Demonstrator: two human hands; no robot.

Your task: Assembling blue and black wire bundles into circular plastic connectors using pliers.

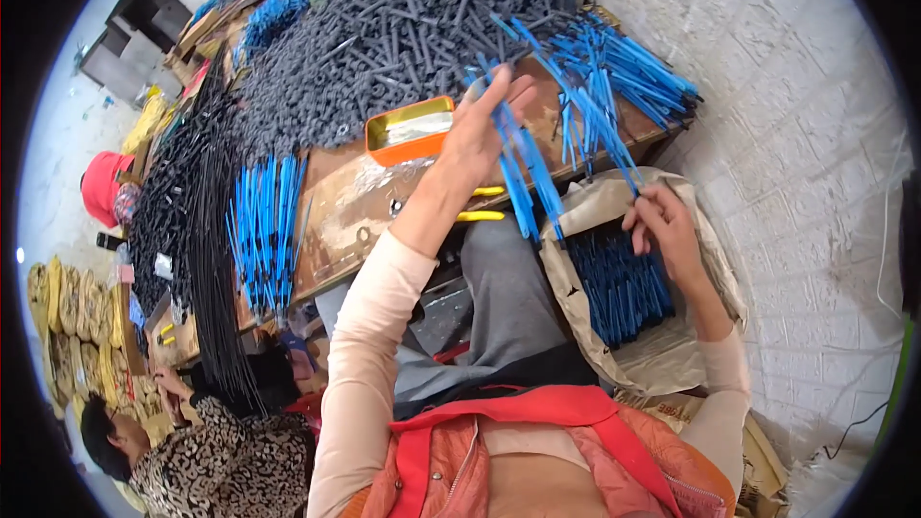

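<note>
Worktable (326, 201), left fingers (520, 96) half-open against blue rods (519, 200), right fingers (662, 200) pinching more.

Left arm (369, 326) out at full reach now, running up and inward across the body, bare forearm tilted, and there's the left hand (489, 120) at the top, the fingers spread a little and part-curled! Over on the other side, right arm (724, 355) bent, elbow wide, forearm angled up and in. Right hand (664, 230) sits lower, nearer the body, wrist bent, fingers crooked, fingertips gathered close together!
</note>
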